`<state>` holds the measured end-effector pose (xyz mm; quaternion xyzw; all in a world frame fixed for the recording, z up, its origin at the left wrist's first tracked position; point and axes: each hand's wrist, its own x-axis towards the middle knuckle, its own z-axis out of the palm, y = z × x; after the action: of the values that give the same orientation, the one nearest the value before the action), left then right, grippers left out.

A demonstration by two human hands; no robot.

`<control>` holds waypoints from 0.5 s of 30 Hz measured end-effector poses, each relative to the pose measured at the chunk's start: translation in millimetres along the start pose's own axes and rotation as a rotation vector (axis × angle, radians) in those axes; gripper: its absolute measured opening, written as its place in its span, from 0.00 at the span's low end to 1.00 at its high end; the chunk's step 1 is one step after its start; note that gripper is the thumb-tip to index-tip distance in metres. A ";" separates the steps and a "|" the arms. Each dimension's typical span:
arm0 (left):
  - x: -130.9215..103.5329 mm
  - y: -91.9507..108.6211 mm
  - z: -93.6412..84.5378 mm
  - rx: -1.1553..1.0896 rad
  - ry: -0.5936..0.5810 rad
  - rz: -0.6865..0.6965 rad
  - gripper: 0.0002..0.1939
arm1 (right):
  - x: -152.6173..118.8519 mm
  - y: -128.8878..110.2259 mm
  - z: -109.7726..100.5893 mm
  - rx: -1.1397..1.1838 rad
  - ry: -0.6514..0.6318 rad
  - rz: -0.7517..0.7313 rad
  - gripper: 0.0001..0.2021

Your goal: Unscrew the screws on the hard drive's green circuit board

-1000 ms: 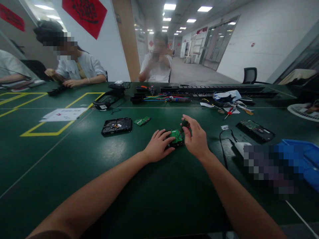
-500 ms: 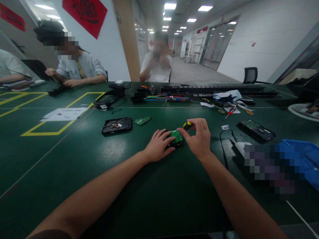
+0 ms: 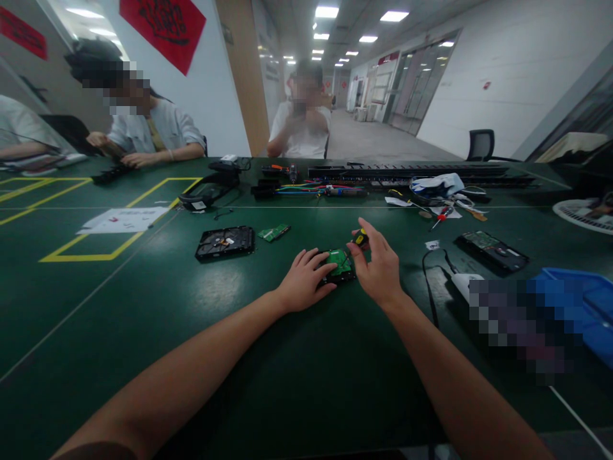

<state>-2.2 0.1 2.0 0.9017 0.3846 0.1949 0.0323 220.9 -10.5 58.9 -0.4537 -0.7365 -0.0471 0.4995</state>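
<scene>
A hard drive (image 3: 339,276) with a green circuit board (image 3: 341,259) facing up lies in front of me. My left hand (image 3: 309,281) steadies it from the left, thumb along the near edge and fingers spread over the top. Between the fingertips of my right hand (image 3: 378,265) is a screwdriver (image 3: 359,238) with a yellow and black handle. Its shaft slants down to the left toward the board; whether the tip sits in a screw I cannot tell.
An opened hard drive (image 3: 225,243) and a loose circuit board (image 3: 274,232) lie to the left. Another hard drive (image 3: 493,250) and a blue bin (image 3: 579,306) are at right. Tools, including a red-handled screwdriver (image 3: 443,216), lie farther back. Co-workers sit across the table.
My right hand has turned around the screwdriver handle, its index finger now raised and straighter. The left hand and the hard drive have stayed in place.
</scene>
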 end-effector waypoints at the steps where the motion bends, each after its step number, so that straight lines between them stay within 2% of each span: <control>1: 0.0 0.0 -0.2 -0.002 0.002 -0.001 0.28 | -0.1 0.1 -0.4 0.005 -0.001 0.002 0.27; 8: 0.1 -0.5 0.4 -0.005 -0.004 -0.010 0.28 | 0.6 2.3 -4.4 -0.017 0.085 0.001 0.26; 15: 0.3 0.2 0.4 -0.003 -0.005 -0.009 0.28 | -2.8 3.6 -0.6 -0.010 0.067 -0.020 0.24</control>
<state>-1.8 0.2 1.8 0.9004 0.3884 0.1929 0.0354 224.1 -10.4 55.6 -0.4471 -0.7234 -0.0707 0.5213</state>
